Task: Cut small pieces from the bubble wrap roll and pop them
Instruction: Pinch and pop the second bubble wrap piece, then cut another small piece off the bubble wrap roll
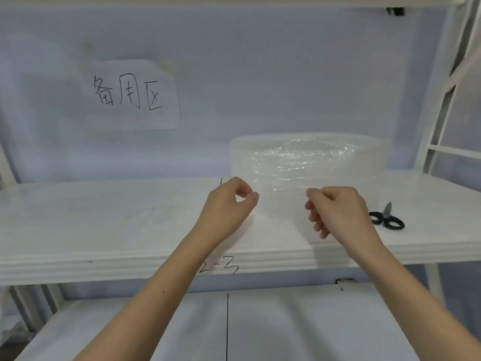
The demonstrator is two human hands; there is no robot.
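Observation:
A large clear bubble wrap roll (309,157) lies flat at the back right of the white shelf (104,225). A small clear piece of bubble wrap (282,201) is stretched upright between my hands in front of the roll. My left hand (229,207) pinches its left top corner between thumb and forefinger. My right hand (338,212) pinches its right top corner. The piece is nearly see-through and its lower edge is hard to make out. Black-handled scissors (387,218) lie shut on the shelf just right of my right hand.
A paper sign (130,95) with handwritten characters hangs on the pale wall at the back left. White metal frame bars (442,118) rise on the right. A lower white shelf (286,321) with a black line sits below.

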